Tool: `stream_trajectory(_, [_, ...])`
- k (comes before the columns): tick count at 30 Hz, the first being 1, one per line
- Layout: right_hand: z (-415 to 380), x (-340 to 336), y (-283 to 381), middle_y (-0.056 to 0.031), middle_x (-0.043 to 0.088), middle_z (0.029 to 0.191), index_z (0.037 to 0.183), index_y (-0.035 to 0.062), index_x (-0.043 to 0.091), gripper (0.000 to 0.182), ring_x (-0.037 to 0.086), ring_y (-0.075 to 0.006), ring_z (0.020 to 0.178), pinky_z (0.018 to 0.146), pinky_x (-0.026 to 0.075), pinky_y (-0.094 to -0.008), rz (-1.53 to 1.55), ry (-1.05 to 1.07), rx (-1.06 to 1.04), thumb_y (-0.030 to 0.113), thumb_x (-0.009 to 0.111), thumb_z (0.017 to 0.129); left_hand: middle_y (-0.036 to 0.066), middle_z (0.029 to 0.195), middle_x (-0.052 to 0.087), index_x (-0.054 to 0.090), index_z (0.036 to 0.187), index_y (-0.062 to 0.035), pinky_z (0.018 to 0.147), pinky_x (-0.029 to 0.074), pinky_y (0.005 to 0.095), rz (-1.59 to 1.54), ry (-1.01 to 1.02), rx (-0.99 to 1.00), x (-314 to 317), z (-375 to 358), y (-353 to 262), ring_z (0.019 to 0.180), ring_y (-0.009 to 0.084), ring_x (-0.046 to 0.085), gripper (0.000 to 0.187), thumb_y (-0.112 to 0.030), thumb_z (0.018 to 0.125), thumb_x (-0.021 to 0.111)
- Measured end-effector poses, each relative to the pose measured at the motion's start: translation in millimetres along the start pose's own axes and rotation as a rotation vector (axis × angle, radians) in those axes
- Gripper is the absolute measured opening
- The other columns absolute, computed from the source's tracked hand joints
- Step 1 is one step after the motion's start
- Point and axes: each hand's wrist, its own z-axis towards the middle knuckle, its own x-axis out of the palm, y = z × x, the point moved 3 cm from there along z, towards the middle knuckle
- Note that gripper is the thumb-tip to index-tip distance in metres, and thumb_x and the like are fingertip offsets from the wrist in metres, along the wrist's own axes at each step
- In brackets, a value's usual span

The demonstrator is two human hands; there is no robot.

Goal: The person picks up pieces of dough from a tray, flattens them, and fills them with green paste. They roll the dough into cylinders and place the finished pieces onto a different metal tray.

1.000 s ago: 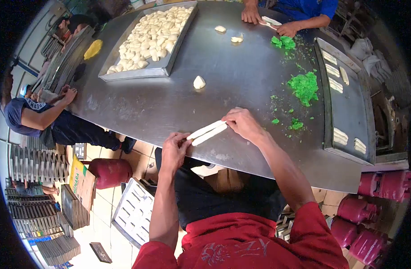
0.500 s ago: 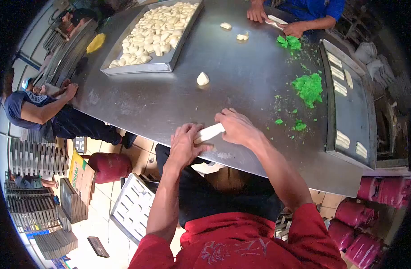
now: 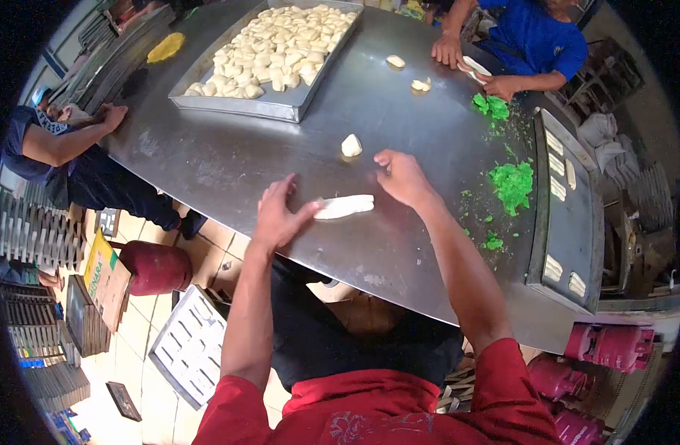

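A white rolled strip of dough (image 3: 345, 207) lies on the metal table (image 3: 229, 159) in front of me. My left hand (image 3: 279, 216) is at its left end, fingers spread, the thumb by the dough tip. Beyond the strip's right end, my right hand (image 3: 405, 179) is raised off it, with fingers loosely bent, thumb and forefinger apart, and nothing visible in them. A small dough lump (image 3: 351, 145) sits a little past the strip, left of my right hand.
A large tray (image 3: 240, 107) heaped with dough pieces stands at the far left. Crumbly green filling (image 3: 512, 185) lies to the right, beside a tray (image 3: 571, 230) holding several dough strips. Across the table, a person in blue (image 3: 536, 41) handles dough. Another person (image 3: 54, 141) stands left.
Both hands have let go of the dough strip, which now lies flat on the table. My right hand has moved right and away; the left has opened. The view has shifted slightly.
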Motion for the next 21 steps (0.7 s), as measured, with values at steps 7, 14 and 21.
stream_trajectory(7, [63.9,41.2,10.1,-0.0165,0.069,0.097,0.099,0.005,0.067,0.029,0.066,-0.035,0.085,0.082,0.051,-0.0414,-0.019,-0.238,0.393,0.025,0.068,0.079,0.013,0.085,0.064,0.066,0.107,-0.0014,0.076,0.047,0.0356,-0.292,-0.262,-0.186,-4.4,-4.2,10.5,0.08,0.026,0.059,0.04,-0.036,0.086,0.066])
stream_trajectory(14, [2.2,25.1,34.2,-0.0152,0.067,0.1,0.111,0.0,0.056,0.038,0.065,-0.0228,0.091,0.078,0.051,-0.0309,0.644,-0.284,0.201,0.011,0.071,0.078,0.013,0.081,0.065,0.067,0.102,0.0009,0.072,0.049,0.0329,-0.277,-0.269,-0.211,-4.5,-6.3,12.0,0.075,0.0221,0.061,0.036,-0.032,0.089,0.065])
stream_trajectory(21, [-107.0,5.4,15.9,-0.0166,0.059,0.121,0.131,-0.0086,0.045,0.039,0.061,-0.0222,0.108,0.092,0.052,-0.0341,1.112,-0.417,0.238,-0.001,0.046,0.093,0.014,0.107,0.068,0.061,0.122,0.0031,0.086,0.048,0.0284,-0.726,-0.314,-0.243,20.9,-14.3,-51.0,0.094,0.0146,0.061,0.043,-0.029,0.094,0.061])
